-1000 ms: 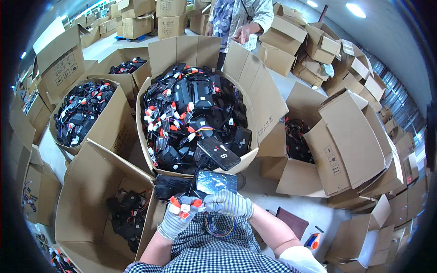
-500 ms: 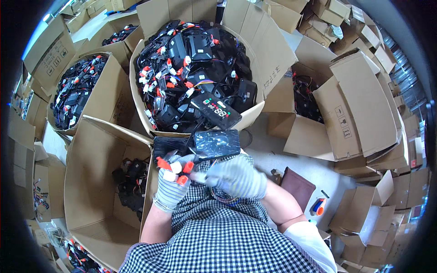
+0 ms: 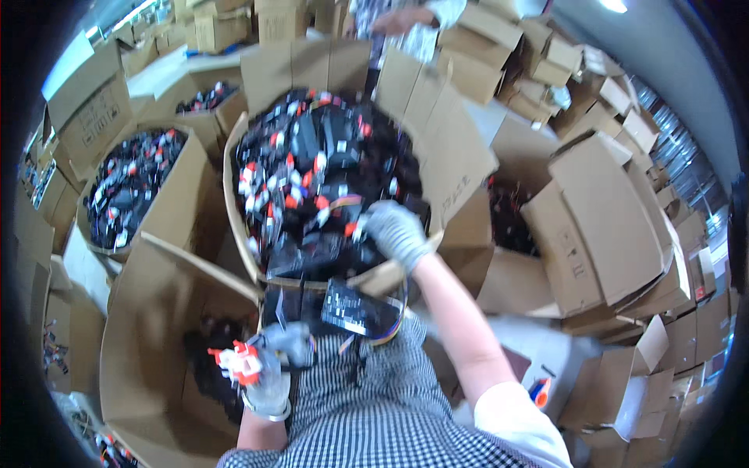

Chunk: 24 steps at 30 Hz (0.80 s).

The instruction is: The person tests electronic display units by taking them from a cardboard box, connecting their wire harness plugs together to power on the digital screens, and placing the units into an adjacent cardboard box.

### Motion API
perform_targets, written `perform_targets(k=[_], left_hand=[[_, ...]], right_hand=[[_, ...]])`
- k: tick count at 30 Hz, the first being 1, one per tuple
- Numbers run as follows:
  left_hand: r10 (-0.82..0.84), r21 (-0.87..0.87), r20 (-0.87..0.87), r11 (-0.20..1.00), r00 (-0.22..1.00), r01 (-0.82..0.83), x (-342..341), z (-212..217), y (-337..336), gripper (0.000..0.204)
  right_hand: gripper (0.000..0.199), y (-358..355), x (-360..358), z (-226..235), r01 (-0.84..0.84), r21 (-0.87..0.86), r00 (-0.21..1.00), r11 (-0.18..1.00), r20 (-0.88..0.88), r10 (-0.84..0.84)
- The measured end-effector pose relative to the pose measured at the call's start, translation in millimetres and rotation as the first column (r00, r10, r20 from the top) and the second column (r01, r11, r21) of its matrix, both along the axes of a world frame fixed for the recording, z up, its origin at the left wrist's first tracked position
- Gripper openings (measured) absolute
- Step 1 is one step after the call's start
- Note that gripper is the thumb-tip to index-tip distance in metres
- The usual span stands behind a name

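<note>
My left hand [image 3: 275, 365], in a grey glove, holds a bundle of wires with red and white connectors [image 3: 234, 363] low at my left side, over an open cardboard box [image 3: 148, 327]. My right hand [image 3: 396, 232], also gloved, reaches forward into the big cardboard box [image 3: 456, 148] in front of me and rests on the heap of black modules with red and white plugs [image 3: 312, 179]; whether it grips one I cannot tell. A black flat module [image 3: 360, 310] with coloured wires lies on my lap just below the box rim.
Another box of black parts [image 3: 129, 187] stands at the left, and one more at the back [image 3: 204, 97]. Open cardboard boxes [image 3: 601, 226] crowd the right side. A person [image 3: 406, 23] stands behind the big box. An orange-capped item [image 3: 540, 390] lies low right.
My right hand left my lap and reached forward into the big box. My left hand dropped left with the connector bundle. The black module stays on my lap.
</note>
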<state>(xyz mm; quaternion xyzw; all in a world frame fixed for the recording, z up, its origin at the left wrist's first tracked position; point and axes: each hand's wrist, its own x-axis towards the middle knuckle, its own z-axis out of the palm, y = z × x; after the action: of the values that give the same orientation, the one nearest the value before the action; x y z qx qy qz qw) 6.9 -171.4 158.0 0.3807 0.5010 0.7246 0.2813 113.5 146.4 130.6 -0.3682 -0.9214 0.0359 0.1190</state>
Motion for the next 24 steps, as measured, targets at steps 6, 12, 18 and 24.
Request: perform_targets(k=[6, 12, 18, 24], left_hand=[[-0.154, 0.222, 0.301, 0.971, 0.941, 0.087, 14.1, 5.8, 15.0, 0.041], [-0.119, 0.106, 0.301, 0.990, 0.946, 0.091, 7.0, -11.1, 13.8, 0.049], [0.018, -0.122, 0.275, 0.992, 0.961, 0.017, 19.9, -12.5, 41.2, 0.032], [0.052, -0.170, 0.029, 0.984, 0.998, -0.047, 40.0, 10.1, 68.2, 0.023]], right_hand=[[0.024, 77.3, -18.3, -99.0, -0.474, 0.126, 0.847, 0.872, 0.337, 0.412], [0.018, 65.7, 2.0, -67.6, -0.291, -0.716, 0.596, 0.635, -0.655, -0.465], [0.031, -14.2, 24.0, 28.5, -0.700, -0.620, 0.411, 0.355, -0.756, -0.510], [0.031, -113.1, 36.2, 36.4, -0.845, -0.507, 0.311, 0.171, -0.725, -0.615]])
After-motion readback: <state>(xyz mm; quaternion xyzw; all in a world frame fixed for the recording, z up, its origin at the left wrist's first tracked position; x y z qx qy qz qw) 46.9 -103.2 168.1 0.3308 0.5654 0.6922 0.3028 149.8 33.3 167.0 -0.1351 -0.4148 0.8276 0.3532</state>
